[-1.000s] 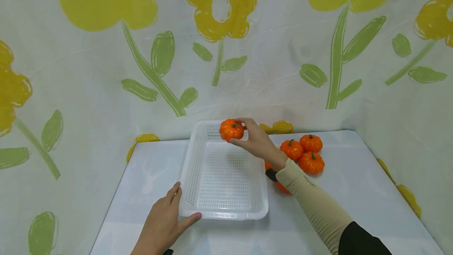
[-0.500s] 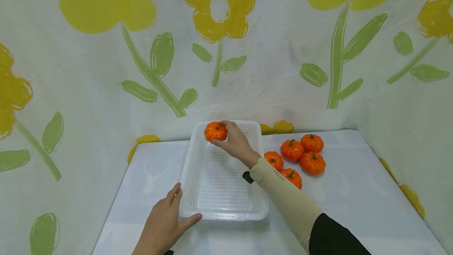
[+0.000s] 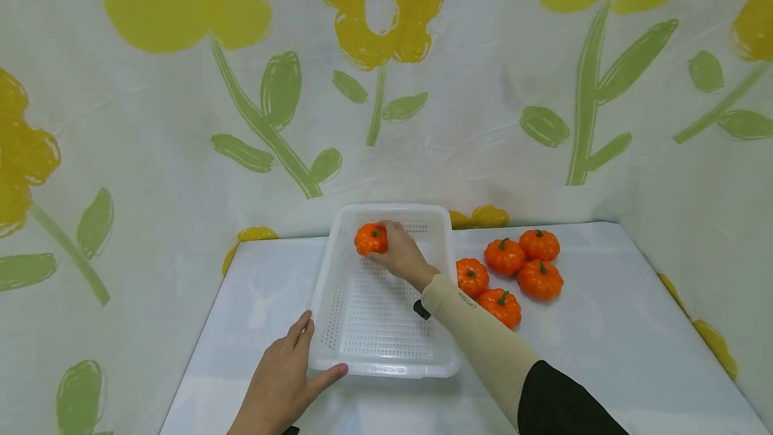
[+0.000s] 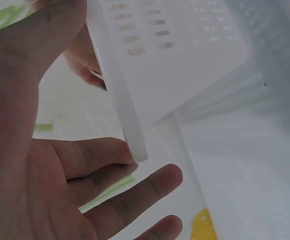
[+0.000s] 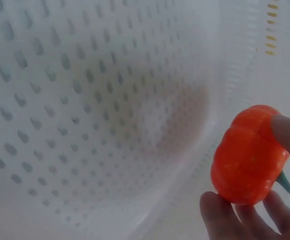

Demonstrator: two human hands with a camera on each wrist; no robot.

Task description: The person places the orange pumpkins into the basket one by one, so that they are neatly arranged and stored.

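Forearm [image 3: 480, 337] slants over basket rim [image 3: 392, 370]; right hand [image 3: 401, 252] pinches pumpkin [image 3: 369, 240].

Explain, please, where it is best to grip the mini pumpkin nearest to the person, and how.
I would grip the ribbed body of this mini pumpkin across its sides, coming from above and right. Its green stem is on top and its right side looks free; the beige sleeve hides its lower left, and another mini pumpkin sits close at its back left.
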